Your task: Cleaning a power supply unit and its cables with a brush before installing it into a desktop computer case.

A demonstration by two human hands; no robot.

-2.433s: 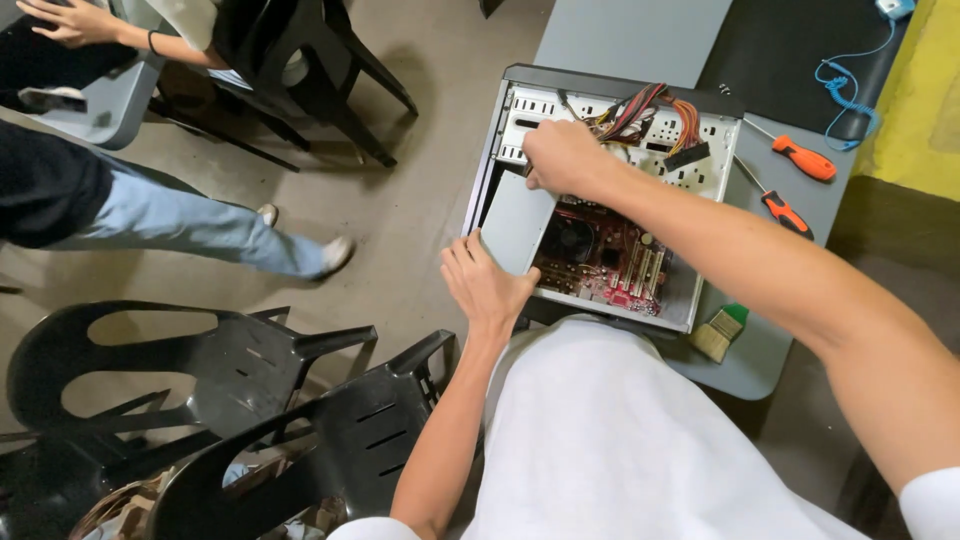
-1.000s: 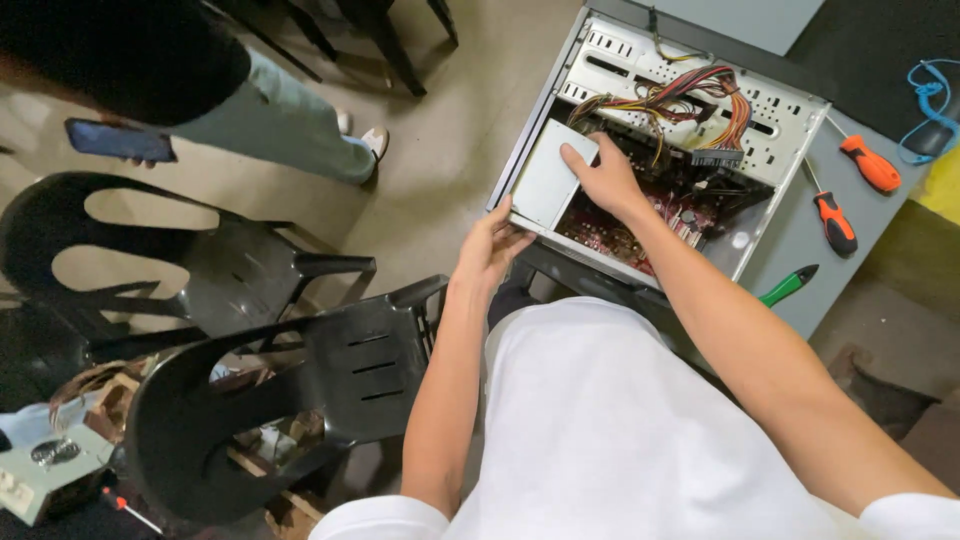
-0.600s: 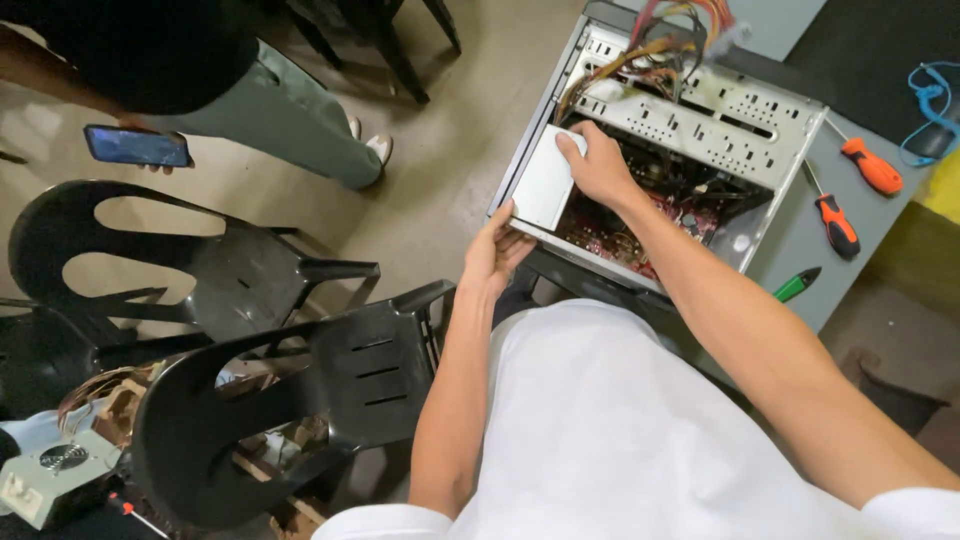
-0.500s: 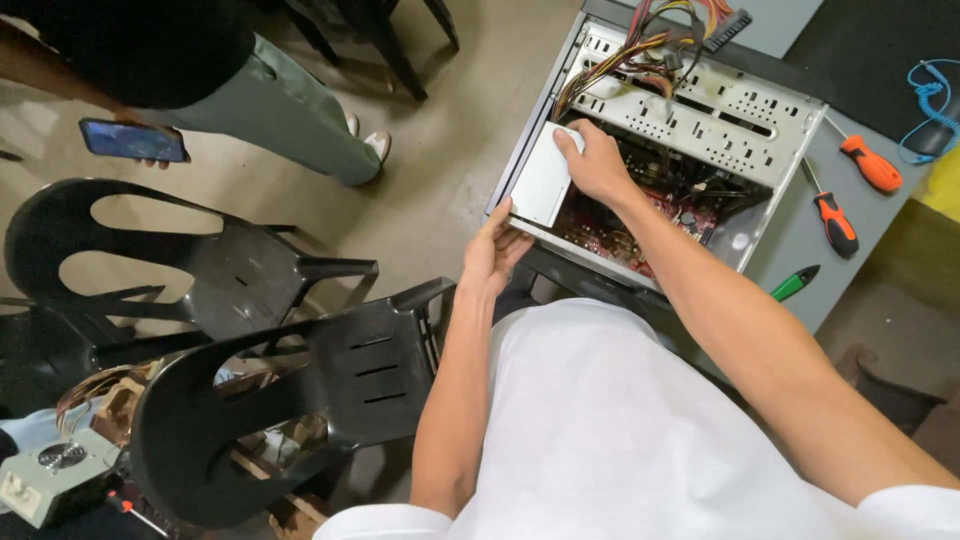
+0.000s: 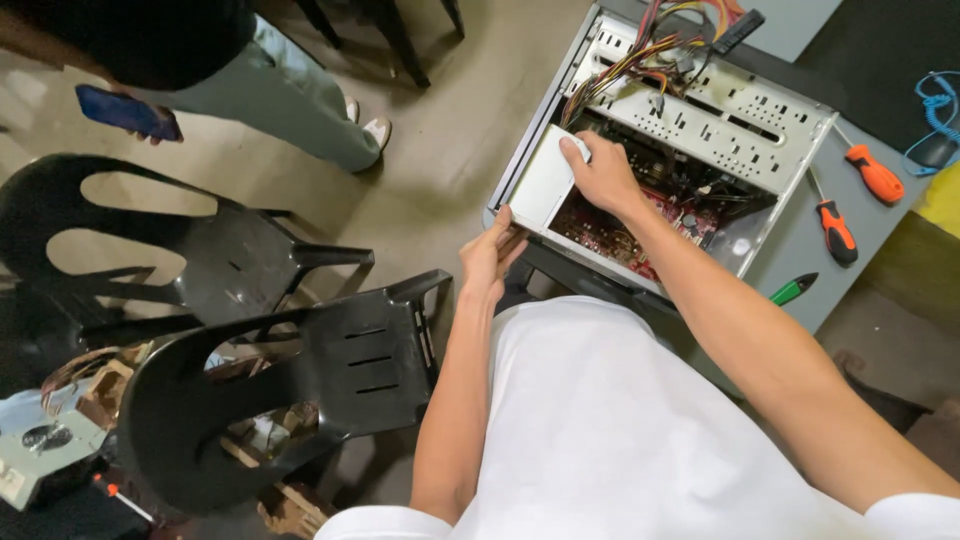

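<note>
An open metal computer case (image 5: 742, 118) lies on a grey table, its red circuit board (image 5: 600, 228) and a bundle of coloured cables (image 5: 660, 40) exposed. A light grey box-shaped unit (image 5: 544, 182) sits in the case's near left corner. My right hand (image 5: 598, 176) rests on top of this unit, fingers curled over its far edge. My left hand (image 5: 492, 258) grips the unit's near corner at the case's edge. I wear a white shirt.
Two orange-handled screwdrivers (image 5: 836, 230) and a green-handled tool (image 5: 794, 290) lie on the table (image 5: 800, 262) right of the case. Black plastic chairs (image 5: 300, 380) stand to my left. Another person in grey trousers (image 5: 290, 90) holds a blue phone (image 5: 126, 112). A blue cable (image 5: 934, 110) lies far right.
My right hand has slid from inside the case up onto the grey unit's top edge. My left hand has stayed at the case's near corner. The view has shifted slightly.
</note>
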